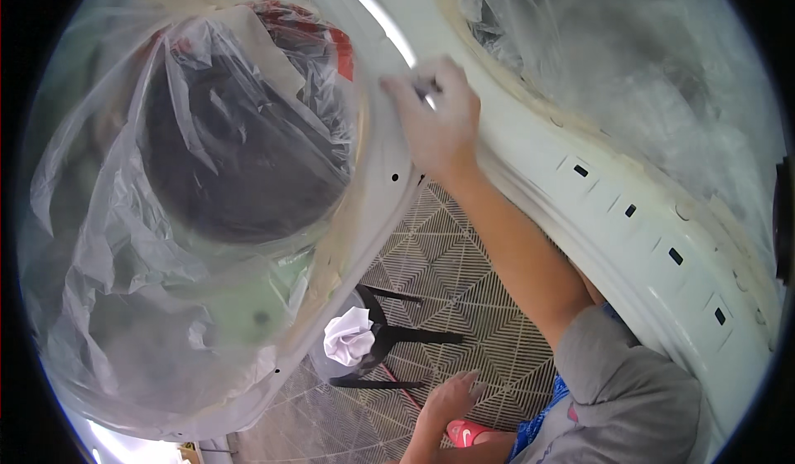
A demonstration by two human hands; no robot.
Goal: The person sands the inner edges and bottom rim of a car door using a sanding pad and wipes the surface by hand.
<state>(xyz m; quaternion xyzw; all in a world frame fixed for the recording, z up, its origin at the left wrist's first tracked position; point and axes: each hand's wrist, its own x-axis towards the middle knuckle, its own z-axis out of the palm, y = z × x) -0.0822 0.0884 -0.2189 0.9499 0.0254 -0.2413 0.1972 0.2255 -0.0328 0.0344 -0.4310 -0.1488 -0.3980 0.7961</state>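
Observation:
My right hand [441, 120], dusted with white powder, is raised at the pale painted vehicle frame [377, 141] where two panels meet. Its fingers are curled, with the thumb pointing left, and the hand is slightly blurred. A small dark patch shows between thumb and fingers; what it is, if held at all, I cannot make out. Low in the view, my left hand [453, 396] hangs over the floor, with its fingers loosely stretched and nothing in them. Left of it, a crumpled white cloth [349, 336] lies on a round black stool [377, 350].
Clear plastic film [124, 216] masks the left opening, with red tape [340, 52] at its edge. More film [638, 75] covers the upper right. A pale slotted sill [613, 207] runs down the right side. Below lies grey grated floor tile [464, 274].

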